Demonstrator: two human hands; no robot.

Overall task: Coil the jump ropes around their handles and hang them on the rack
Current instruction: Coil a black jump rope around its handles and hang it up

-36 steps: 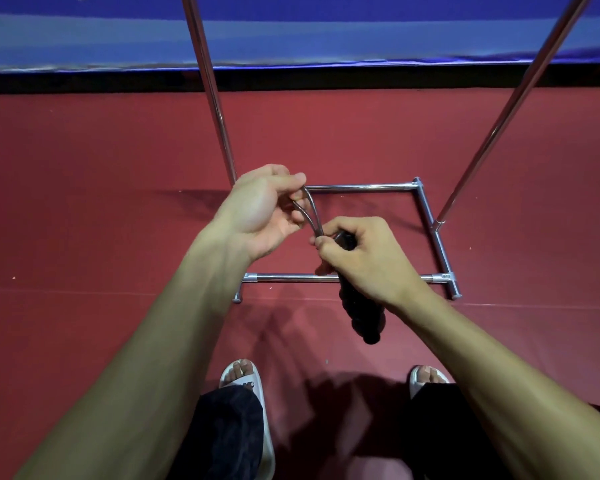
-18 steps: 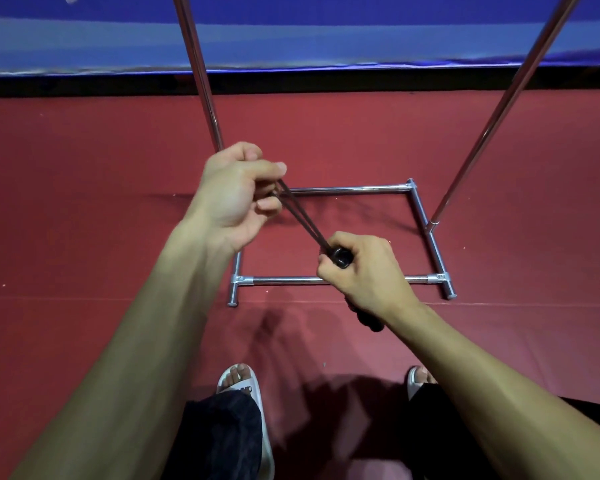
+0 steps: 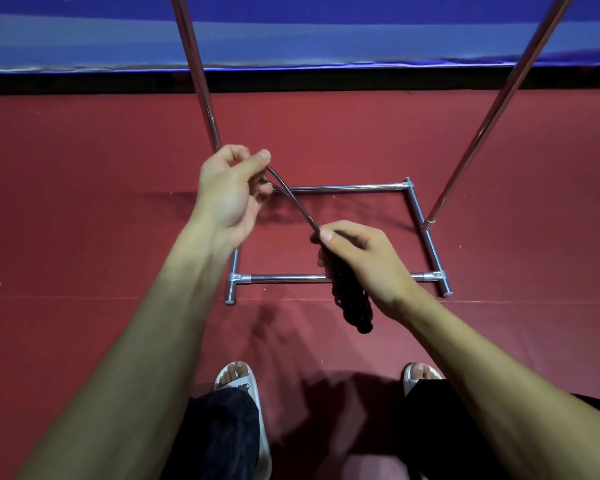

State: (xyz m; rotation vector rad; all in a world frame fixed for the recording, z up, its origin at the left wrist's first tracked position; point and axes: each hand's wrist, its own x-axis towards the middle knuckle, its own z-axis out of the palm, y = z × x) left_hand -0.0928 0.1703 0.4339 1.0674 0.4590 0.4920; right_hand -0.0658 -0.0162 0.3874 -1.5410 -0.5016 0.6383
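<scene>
Now the rope (image 3: 297, 204) runs taut between your hands. Your left hand (image 3: 229, 195) pinches its upper end; your right hand (image 3: 364, 258) grips the black handles (image 3: 352, 303), seemingly with coils wound round them. All this hangs above the rack (image 3: 343, 187) base on the red floor (image 3: 84, 202).

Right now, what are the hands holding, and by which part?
The right hand grips the coiled handles near their top; the left hand pinches the jump rope on its free stretch.
</scene>
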